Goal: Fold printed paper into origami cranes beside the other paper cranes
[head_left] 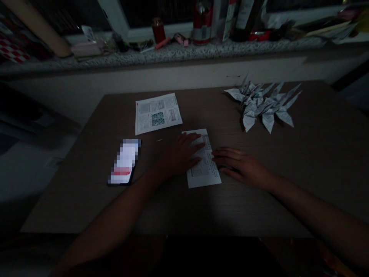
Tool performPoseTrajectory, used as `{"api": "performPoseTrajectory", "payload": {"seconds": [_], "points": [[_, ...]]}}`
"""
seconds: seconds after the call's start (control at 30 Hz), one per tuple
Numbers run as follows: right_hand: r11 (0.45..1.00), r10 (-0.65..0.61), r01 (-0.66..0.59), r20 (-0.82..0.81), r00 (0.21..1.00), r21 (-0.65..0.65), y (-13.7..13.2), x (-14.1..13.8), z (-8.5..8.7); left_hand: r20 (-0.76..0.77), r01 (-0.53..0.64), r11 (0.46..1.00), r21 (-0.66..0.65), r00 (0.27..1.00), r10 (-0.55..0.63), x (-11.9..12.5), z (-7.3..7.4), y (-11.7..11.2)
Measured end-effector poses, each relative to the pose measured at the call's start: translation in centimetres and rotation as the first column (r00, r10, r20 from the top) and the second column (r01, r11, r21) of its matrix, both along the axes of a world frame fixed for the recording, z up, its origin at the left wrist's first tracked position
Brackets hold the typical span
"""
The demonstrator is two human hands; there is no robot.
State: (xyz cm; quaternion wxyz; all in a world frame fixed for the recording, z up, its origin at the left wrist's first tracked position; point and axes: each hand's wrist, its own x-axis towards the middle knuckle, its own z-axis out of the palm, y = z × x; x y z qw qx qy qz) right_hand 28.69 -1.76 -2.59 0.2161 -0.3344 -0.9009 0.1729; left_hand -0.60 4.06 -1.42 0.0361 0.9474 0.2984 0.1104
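Observation:
A folded sheet of printed paper [203,173] lies flat on the dark wooden table [173,207] in front of me. My left hand [184,154] rests on its left part, fingers spread across the print. At the paper's right edge is my right hand [242,163], its fingers stretched out and the fingertips touching or just beside that edge. Neither hand grips anything. Part of the paper is hidden under my left hand.
A second printed sheet [158,113] lies farther back on the left. A lit phone [124,161] is left of my left forearm. Several folded paper cranes [265,104] cluster at the back right. Behind the table, a granite windowsill [173,54] holds bottles, a red can [202,23] and small items.

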Motion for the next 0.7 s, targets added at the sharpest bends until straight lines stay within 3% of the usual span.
{"api": "performPoseTrajectory", "payload": {"seconds": [0.23, 0.43, 0.7], "points": [[0.996, -0.060, 0.057, 0.045, 0.997, 0.061, 0.1, 0.5, 0.3, 0.074, 0.154, 0.973, -0.174, 0.987, -0.144, 0.4, 1.2, -1.6], [0.996, -0.075, 0.073, 0.041, 0.996, 0.051, 0.1, 0.8, 0.3, 0.023, 0.137, 0.962, -0.236, 0.991, -0.135, 0.5, 2.5, -2.7], [0.998, 0.013, -0.013, 0.011, 1.000, 0.056, -0.5, 0.6, 0.8, 0.015, 0.140, 0.966, -0.218, 0.990, -0.140, 0.5, 2.1, -2.6]]}}
